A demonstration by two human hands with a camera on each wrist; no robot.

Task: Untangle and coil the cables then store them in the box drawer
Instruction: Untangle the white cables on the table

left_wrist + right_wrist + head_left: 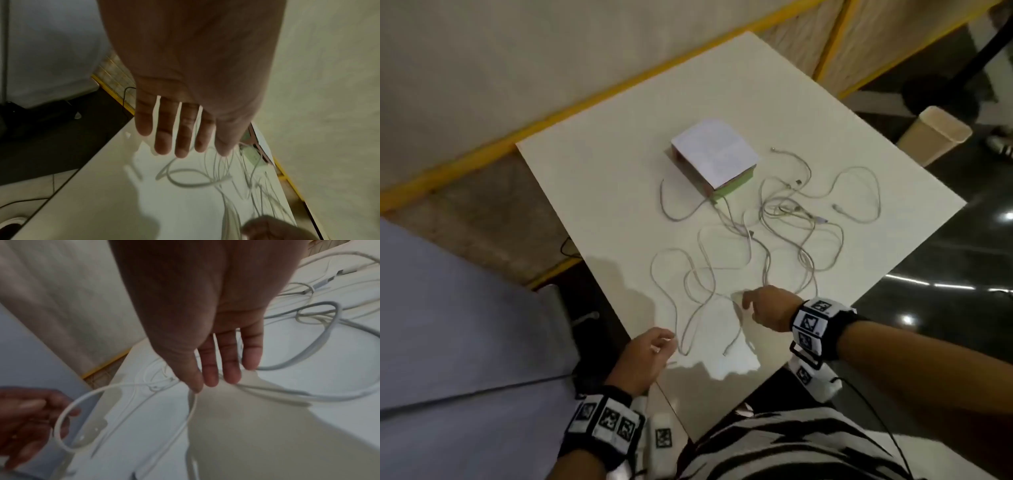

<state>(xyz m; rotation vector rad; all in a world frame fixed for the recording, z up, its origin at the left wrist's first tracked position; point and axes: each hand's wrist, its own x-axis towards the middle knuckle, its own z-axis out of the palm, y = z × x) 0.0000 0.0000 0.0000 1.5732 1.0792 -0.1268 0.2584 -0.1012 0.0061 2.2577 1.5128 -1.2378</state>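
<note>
Several white cables [774,233] lie tangled across the white table [602,178], in front of a small box [714,154] with a white top and a green drawer front [732,190]. My right hand [750,301] reaches into the near part of the tangle. In the right wrist view its fingers [230,374] are straight, and the thumb tip touches a cable loop [191,410]. My left hand [654,349] hovers at the table's near edge beside another loop [61,426]. Seen from the left wrist, its fingers [183,149] are straight and hold nothing.
The table's near corner is just below my hands, and its left edge runs beside a yellow-trimmed partition [482,150]. A pale grey-blue surface [448,342] fills the left. A beige post [935,137] stands past the right edge. Dark floor lies beyond.
</note>
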